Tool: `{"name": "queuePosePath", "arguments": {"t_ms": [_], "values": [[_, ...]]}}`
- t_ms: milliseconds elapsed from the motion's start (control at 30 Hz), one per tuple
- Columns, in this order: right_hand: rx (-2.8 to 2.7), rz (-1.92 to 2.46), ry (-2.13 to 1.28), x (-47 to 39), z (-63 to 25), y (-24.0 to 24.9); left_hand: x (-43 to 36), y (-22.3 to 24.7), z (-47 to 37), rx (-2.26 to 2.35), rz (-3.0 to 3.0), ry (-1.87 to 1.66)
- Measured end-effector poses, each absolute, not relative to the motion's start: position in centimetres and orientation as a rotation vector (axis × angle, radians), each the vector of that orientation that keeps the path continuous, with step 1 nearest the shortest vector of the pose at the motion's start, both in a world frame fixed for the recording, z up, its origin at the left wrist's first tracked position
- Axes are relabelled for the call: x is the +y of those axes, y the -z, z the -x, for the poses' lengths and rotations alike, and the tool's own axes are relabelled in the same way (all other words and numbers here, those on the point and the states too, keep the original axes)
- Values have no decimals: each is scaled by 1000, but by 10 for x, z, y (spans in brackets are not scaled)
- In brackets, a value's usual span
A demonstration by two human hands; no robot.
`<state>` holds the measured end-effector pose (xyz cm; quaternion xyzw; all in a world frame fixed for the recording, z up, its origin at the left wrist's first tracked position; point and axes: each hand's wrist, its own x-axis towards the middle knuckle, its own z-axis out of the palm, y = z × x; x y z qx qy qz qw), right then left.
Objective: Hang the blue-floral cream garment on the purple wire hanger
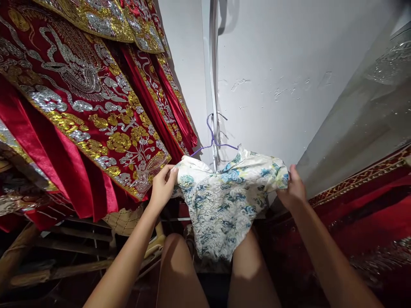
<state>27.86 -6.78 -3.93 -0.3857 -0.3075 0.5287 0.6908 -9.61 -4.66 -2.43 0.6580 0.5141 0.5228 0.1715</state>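
Observation:
A white garment with blue and yellow floral print hangs spread out on a purple wire hanger. The hanger's hook is up against a pale vertical strip on the wall. My left hand pinches the garment's left sleeve between thumb and fingers. At the other side, my right hand grips the end of the right sleeve, its fingers partly hidden behind the cloth. The garment's lower part falls between my knees.
Red clothing with gold and silver embroidery hangs at the left. Below it are wooden poles and a woven item. A white wall rises ahead. Red fabric with patterned trim lies at the right.

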Motion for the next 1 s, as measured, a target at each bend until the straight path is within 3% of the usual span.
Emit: {"name": "queuePosePath", "arguments": {"t_ms": [167, 300, 433, 533, 633, 767, 900, 1000], "values": [[-812, 914, -943, -70, -282, 4, -36, 1, 85, 1448, -1792, -1719], [-890, 989, -809, -64, -259, -23, -36, -13, 83, 1556, -1945, -1571], [-1346, 945, -1133, -91, -228, -38, -34, 5, 81, 1631, -2000, -1514], [-1990, 582, -1563, -122, -215, -40, -35, 27, 75, 1576, -1721, -1672], [-2194, 551, -1565, -133, -209, -30, -42, 38, 59, 1533, -1519, -1719], [-1890, 1113, -935, -112, -205, 9, -58, 23, 19, 1237, -1431, -1516], [-1725, 1079, -1212, -107, -206, 57, -71, 4, -12, 807, -1287, -1107], [-1336, 1057, -1395, -121, -220, 79, -78, 7, -8, 844, -1346, -1028]]}}
